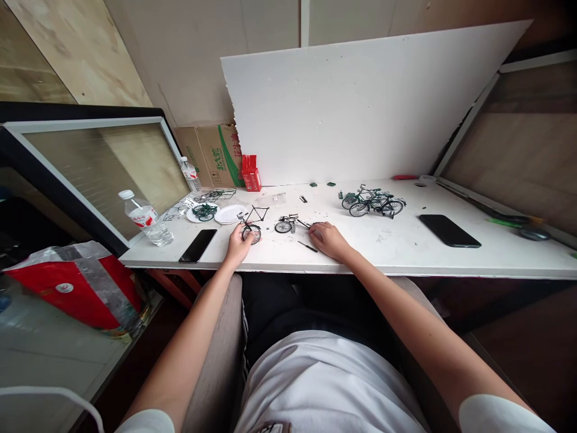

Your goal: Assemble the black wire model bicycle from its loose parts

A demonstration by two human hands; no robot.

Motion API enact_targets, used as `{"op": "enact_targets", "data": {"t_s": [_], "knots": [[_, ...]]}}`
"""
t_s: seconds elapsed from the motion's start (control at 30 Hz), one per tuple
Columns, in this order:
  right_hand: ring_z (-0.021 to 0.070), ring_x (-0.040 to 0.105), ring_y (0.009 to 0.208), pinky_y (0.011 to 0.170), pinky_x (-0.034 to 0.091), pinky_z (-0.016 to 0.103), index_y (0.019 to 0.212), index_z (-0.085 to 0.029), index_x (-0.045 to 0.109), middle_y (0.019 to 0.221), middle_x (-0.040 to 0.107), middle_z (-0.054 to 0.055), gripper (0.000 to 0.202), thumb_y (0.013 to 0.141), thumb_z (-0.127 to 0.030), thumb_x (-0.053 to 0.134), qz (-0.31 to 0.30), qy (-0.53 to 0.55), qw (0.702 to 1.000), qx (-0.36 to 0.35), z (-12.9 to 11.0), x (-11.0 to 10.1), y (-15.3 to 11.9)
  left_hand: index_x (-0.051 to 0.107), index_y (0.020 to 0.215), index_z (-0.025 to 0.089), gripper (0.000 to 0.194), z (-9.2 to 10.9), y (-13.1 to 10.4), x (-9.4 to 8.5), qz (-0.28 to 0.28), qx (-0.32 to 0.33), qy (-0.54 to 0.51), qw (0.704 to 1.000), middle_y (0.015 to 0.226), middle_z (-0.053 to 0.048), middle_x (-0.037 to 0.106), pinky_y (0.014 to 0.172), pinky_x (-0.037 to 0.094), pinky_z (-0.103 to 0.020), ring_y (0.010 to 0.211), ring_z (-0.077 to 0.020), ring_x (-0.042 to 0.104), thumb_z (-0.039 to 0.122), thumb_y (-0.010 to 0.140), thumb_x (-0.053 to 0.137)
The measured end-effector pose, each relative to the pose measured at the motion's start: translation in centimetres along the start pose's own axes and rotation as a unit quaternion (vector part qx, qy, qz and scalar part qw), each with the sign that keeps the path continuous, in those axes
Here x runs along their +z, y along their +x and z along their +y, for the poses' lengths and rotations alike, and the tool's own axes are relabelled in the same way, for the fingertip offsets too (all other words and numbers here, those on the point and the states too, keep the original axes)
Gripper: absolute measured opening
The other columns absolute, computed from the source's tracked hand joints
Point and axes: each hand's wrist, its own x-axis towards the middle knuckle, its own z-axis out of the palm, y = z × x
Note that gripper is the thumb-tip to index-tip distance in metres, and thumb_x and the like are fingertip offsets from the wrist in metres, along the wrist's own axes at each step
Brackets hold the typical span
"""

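My left hand (239,243) is closed on a small black bicycle frame (258,211) with one wheel, held upright at the table's front part. My right hand (328,239) rests low on the white table (378,252), its fingers bent beside small dark parts; what they hold, if anything, is hidden. Between the hands lies a loose black wheel (283,225) with other small black parts. A thin black screwdriver (308,246) lies just left of my right hand. Further right stand assembled miniature bicycles (376,205), dark green and black.
Two phones (198,245) (449,231) lie left and right. White plates (231,214), one with green parts (204,211), sit at the left behind the hands. Water bottles (146,219), a red box (251,174) and a cardboard box (215,155) stand at the left; a white board (356,108) leans behind.
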Motion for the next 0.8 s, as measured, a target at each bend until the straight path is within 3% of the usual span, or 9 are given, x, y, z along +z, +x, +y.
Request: {"op": "enact_targets", "data": {"t_s": [0.3, 0.63, 0.8], "knots": [[0.0287, 0.070, 0.106, 0.096, 0.053, 0.041, 0.106, -0.020, 0.074, 0.110, 0.078, 0.012, 0.020, 0.104, -0.022, 0.054, -0.006, -0.003, 1.000, -0.009, 0.1, 0.0, 0.1, 0.065, 0.126, 0.014, 0.046, -0.2, 0.0, -0.1, 0.000, 0.001, 0.017, 1.000, 0.103, -0.012, 0.076, 0.089, 0.064, -0.039, 0.098, -0.0258, 0.074, 0.034, 0.085, 0.074], [0.0280, 0.069, 0.105, 0.097, 0.052, 0.039, 0.102, -0.020, 0.073, 0.108, 0.078, 0.011, 0.019, 0.104, -0.022, 0.054, -0.001, -0.008, 1.000, -0.015, 0.0, 0.0, 0.1, 0.066, 0.123, 0.015, 0.047, -1.6, 0.9, -0.7, 0.008, -0.006, 0.032, 0.999, 0.122, -0.014, 0.074, 0.095, 0.057, -0.036, 0.106, -0.0250, 0.072, 0.039, 0.083, 0.075], [0.0280, 0.069, 0.105, 0.097, 0.052, 0.039, 0.104, -0.021, 0.073, 0.109, 0.078, 0.011, 0.017, 0.103, -0.021, 0.056, -0.003, -0.004, 1.000, -0.012, 0.1, 0.0, 0.0, 0.065, 0.124, 0.015, 0.049, -2.1, 1.0, -1.1, 0.017, -0.023, 0.047, 0.998, 0.112, -0.013, 0.075, 0.090, 0.056, -0.035, 0.099, -0.0248, 0.072, 0.046, 0.087, 0.074]]}}
